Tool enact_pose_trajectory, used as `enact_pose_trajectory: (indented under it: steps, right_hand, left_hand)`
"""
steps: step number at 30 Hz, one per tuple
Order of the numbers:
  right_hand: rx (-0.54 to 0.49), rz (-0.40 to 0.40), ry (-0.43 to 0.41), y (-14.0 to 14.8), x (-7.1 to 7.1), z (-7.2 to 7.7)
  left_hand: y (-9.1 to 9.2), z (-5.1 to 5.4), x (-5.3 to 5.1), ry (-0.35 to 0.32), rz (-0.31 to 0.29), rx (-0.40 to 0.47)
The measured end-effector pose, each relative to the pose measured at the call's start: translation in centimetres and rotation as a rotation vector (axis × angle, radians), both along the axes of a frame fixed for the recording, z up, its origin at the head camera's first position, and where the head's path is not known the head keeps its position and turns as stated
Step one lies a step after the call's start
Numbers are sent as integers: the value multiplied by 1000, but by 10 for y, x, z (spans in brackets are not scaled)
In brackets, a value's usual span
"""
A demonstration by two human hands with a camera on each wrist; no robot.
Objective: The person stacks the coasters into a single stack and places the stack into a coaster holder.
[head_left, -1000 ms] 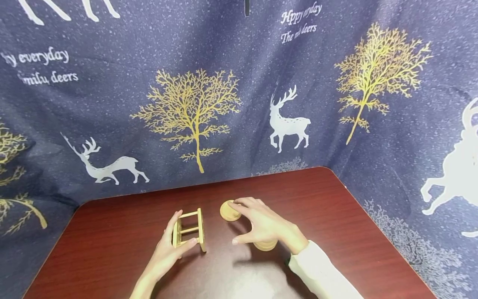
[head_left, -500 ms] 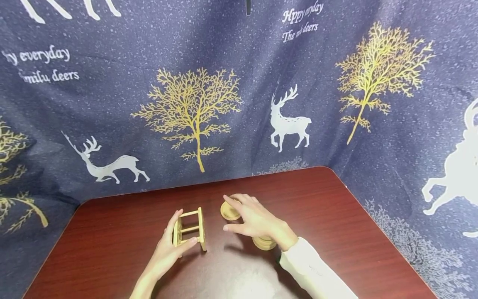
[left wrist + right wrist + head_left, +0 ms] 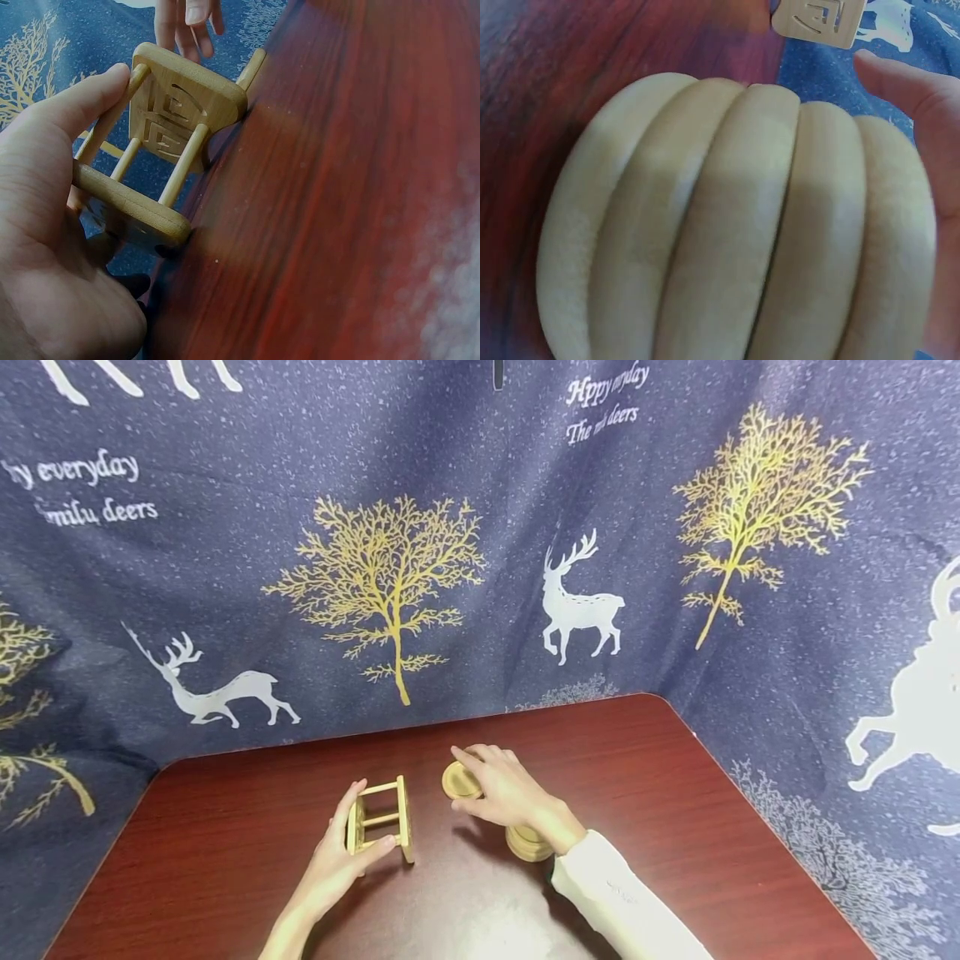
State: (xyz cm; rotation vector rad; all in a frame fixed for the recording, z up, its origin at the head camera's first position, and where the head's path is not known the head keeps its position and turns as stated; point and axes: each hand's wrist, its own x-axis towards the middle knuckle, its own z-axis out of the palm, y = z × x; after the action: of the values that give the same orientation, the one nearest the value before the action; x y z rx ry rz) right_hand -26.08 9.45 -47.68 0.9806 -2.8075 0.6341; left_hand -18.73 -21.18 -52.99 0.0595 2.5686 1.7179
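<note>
My left hand [image 3: 330,868] holds a small wooden coaster rack [image 3: 401,818], thumb on its near corner and fingers along its far left side. In the left wrist view the rack [image 3: 172,105] shows two carved end plates joined by rods. My right hand [image 3: 506,789] reaches over a round wooden coaster [image 3: 459,782], fingers spread on its far side and thumb on the near side; contact with it cannot be made out. Below that wrist stands a stack of coasters [image 3: 527,843], partly covered. The stack [image 3: 727,225] fills most of the right wrist view.
Both hands work above a reddish-brown table [image 3: 637,760] with rounded corners. Behind it and along the right side hangs a dark blue cloth [image 3: 487,610] printed with deer and trees. Table surface lies between the rack and the coaster.
My right hand has moved left and away from me, closer round the single coaster, uncovering more of the stack. The left hand and the rack have stayed put.
</note>
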Motion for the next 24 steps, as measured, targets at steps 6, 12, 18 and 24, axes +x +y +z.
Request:
enact_pose_trajectory:
  steps: [6,12,18,24]
  right_hand:
    - [19,-5,-11,-3,-3,-1]
    - [20,9,-24,-6,-4,-6]
    - [50,23,1,-8,-9,-9]
    - [56,18,6,-9,-13,-11]
  left_hand:
    - [0,1,0,-23,3,20]
    - [1,0,1,-28,1,37]
    - [1,0,1,14,-5,-6]
    - [0,1,0,11,-3,-6]
